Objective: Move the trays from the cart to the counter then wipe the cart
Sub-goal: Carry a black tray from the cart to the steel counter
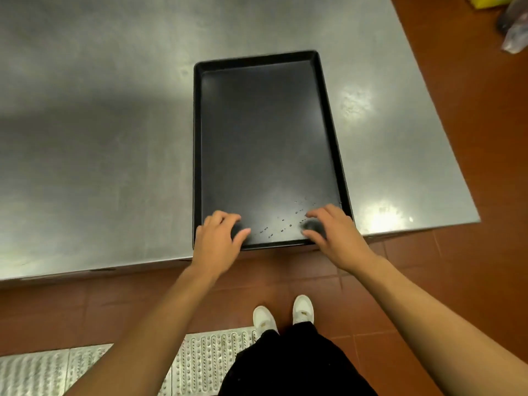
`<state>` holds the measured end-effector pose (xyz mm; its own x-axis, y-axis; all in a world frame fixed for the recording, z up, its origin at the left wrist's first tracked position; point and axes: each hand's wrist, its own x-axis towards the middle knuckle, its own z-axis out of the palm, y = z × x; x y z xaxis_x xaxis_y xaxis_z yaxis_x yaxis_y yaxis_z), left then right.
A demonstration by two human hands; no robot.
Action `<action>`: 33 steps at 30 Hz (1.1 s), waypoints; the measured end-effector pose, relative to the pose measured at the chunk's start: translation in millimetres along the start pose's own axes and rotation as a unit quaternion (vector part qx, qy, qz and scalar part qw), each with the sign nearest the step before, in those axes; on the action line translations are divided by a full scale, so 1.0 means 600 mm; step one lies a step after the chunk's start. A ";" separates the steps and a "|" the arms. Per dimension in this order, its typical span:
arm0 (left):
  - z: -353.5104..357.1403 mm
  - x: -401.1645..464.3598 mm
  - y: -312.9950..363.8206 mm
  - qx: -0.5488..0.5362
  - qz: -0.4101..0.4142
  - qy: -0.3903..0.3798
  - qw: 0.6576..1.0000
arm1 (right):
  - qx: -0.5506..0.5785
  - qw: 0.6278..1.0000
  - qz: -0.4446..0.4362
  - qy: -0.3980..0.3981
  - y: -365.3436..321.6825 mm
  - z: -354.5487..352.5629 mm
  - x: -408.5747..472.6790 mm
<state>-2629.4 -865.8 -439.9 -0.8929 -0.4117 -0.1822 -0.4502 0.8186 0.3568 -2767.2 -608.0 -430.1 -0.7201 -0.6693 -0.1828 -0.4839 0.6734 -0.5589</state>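
Note:
A black rectangular tray lies flat on the steel counter, its long side running away from me and its near end at the counter's front edge. A few water drops sit on its floor near the front. My left hand is over the tray's near left corner and my right hand over the near right corner. Both have loosely curled fingers above the tray floor, with shadows under the fingertips. Neither hand visibly grips the rim. No cart is in view.
The counter's right edge runs diagonally past the tray. Red floor tiles surround it. A metal drain grate lies by my feet, lower left. A yellow object and a plastic bag sit on the floor at top right.

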 end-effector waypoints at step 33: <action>0.044 -0.051 -0.033 0.068 -0.074 -0.050 0.994 | -0.127 0.988 0.074 -0.045 0.072 0.020 -0.015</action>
<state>-2592.9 -859.0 -465.5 -0.8089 -0.4959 -0.3158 -0.5666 0.8010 0.1935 -2775.6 -576.8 -462.3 -0.7514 -0.5743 -0.3248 -0.4929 0.8159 -0.3023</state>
